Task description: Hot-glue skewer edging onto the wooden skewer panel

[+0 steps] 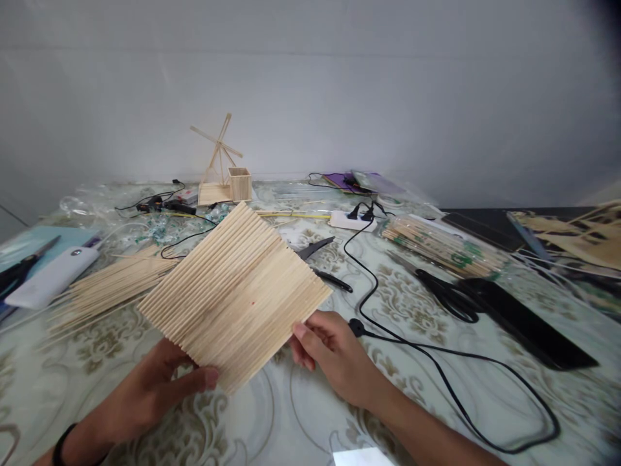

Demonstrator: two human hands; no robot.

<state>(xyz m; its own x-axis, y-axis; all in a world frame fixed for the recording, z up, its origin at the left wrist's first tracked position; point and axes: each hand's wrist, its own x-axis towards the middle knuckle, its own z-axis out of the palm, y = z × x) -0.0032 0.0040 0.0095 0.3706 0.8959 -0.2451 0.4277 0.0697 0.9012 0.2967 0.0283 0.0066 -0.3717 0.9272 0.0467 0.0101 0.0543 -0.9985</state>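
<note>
A square panel of thin wooden sticks [237,291], laid side by side, is held up tilted above the table. My left hand [160,382] grips its lower left edge, thumb on the near face and fingers hidden behind. At the lower right edge, my right hand [330,349] pinches it between thumb and fingers. Behind the panel lies a black-handled cutting tool [334,279], partly covered by it. Loose wooden sticks [116,278] are spread on the table to the left.
A stick-built windmill model [218,155] with a small box [240,184] stands at the back. To the right are black scissors [446,291], a black case [533,323], a packet of sticks [441,246] and a looping black cable [436,349]. A white power strip [352,221] lies behind.
</note>
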